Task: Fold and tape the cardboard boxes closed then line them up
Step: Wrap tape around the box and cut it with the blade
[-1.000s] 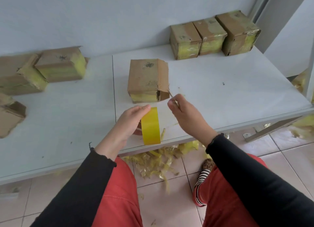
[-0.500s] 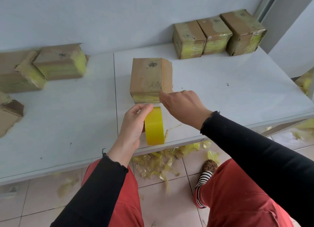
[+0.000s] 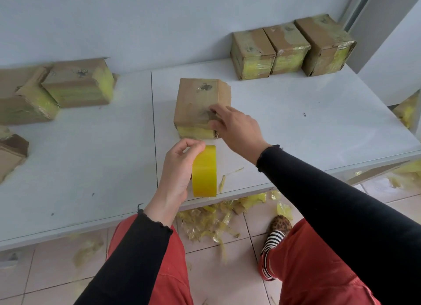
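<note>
Your white table carries one cardboard box near the middle, three taped boxes touching in a row at the back right, and several more boxes bunched at the left. Tape scraps litter the tiled floor below.

The person's right hand has gone from hovering near the table's front edge, a second ago, to lying on the near right corner of the brown cardboard box with yellow tape on its front face; its fingers now press flat on the box top, where half a second ago they only reached the lower front edge. The box's right flap, which stood ajar a second ago, is now closed. The left hand, gripping the upright roll of yellow packing tape, has moved slightly closer to the box front.
</note>
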`<state>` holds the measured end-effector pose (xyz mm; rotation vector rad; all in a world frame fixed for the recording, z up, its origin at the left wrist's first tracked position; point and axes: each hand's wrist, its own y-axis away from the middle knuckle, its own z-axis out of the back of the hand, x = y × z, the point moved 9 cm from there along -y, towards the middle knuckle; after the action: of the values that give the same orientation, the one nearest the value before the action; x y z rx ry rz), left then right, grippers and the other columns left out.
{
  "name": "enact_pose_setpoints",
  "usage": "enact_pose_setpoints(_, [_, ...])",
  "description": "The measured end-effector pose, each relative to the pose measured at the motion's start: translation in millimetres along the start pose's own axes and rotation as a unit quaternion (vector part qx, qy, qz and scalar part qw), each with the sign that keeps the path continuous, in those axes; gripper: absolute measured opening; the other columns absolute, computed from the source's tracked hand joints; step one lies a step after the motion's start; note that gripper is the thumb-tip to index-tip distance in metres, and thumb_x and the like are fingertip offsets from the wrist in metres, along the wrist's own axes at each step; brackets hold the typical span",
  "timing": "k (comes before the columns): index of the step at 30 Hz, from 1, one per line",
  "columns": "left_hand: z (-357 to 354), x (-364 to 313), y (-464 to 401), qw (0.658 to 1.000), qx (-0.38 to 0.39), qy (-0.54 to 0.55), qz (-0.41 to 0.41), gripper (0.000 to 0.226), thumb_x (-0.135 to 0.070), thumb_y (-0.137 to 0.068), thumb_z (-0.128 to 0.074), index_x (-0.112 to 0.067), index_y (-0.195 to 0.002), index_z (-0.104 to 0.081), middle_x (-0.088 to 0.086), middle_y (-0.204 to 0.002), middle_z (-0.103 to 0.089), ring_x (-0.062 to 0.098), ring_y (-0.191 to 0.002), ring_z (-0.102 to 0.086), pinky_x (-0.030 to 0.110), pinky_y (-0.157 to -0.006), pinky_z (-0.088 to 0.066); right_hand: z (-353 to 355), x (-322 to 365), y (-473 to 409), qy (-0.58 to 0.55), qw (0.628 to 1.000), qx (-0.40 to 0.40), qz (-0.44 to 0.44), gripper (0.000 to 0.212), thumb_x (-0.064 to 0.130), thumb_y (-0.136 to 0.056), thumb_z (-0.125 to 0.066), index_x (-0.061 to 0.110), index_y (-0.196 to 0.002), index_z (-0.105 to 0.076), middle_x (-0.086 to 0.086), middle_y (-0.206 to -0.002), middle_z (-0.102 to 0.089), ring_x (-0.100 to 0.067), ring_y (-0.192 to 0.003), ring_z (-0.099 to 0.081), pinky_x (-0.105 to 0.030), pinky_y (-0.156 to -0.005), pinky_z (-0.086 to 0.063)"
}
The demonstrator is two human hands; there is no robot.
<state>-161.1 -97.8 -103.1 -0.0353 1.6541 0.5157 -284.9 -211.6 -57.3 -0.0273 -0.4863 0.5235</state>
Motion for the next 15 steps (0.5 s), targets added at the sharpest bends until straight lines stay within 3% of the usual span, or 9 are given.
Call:
enact_pose_setpoints(3, [6.2, -2.2, 2.3, 1.000, 0.000, -0.010, 0.004, 0.032, -0.051, -0.069, -0.077, -0.022, -0.081, -0.071, 0.000, -0.090, -0.070, 0.031, -0.100, -0.063, 0.055, -0.093, -0.046, -5.9, -6.1, -14.7, 0.008, 0.999, -0.002, 0.040, 0.032, 0.036, -0.108, -0.044, 0.038, -0.139, -0.054, 0.004, -0.105, -0.062, -0.024, -0.089, -0.062, -0.036, -0.068, -0.045])
enact_pose_setpoints(6, [7.2, -1.0, 5.0, 1.000, 0.005, -0.015, 0.000, 0.025, -0.048, -0.074, -0.077, -0.024, -0.084, -0.074, -0.003, -0.093, -0.074, 0.032, -0.106, -0.066, 0.060, -0.099, -0.047, 5.6, -19.7, -29.1, 0.032, 0.997, 0.002, 0.065, 0.033, 0.034, -0.107, -0.048, 0.041, -0.138, -0.058, 0.006, -0.102, -0.058, -0.021, -0.087, -0.058, -0.033, -0.067, -0.038])
enact_pose_setpoints(10, [6.8, -4.5, 9.1, 0.999, -0.011, -0.018, -0.029, 0.004, -0.032, -0.095, -0.073, -0.028, -0.095, -0.074, -0.003, -0.083, -0.068, 0.018, -0.084, -0.062, 0.041, -0.080, -0.045, 7.3, -8.1, -32.0, 0.086, 0.988, -0.015, 0.124, 0.033, 0.041, -0.097, -0.054, 0.033, -0.127, -0.064, 0.003, -0.097, -0.058, -0.023, -0.075, -0.056, -0.031, -0.061, -0.038])
enact_pose_setpoints(15, [7.4, -3.4, 14.1, 0.999, 0.006, -0.025, -0.021, 0.009, -0.034, -0.093, -0.074, -0.029, -0.100, -0.072, 0.007, -0.085, -0.057, 0.020, -0.078, -0.061, 0.044, -0.074, -0.051, -4.0, 2.2, -25.6, 0.138, 0.978, -0.071, 0.142, 0.038, 0.048, -0.089, -0.066, 0.024, -0.118, -0.062, -0.002, -0.096, -0.054, -0.026, -0.078, -0.056, -0.034, -0.065, -0.041])
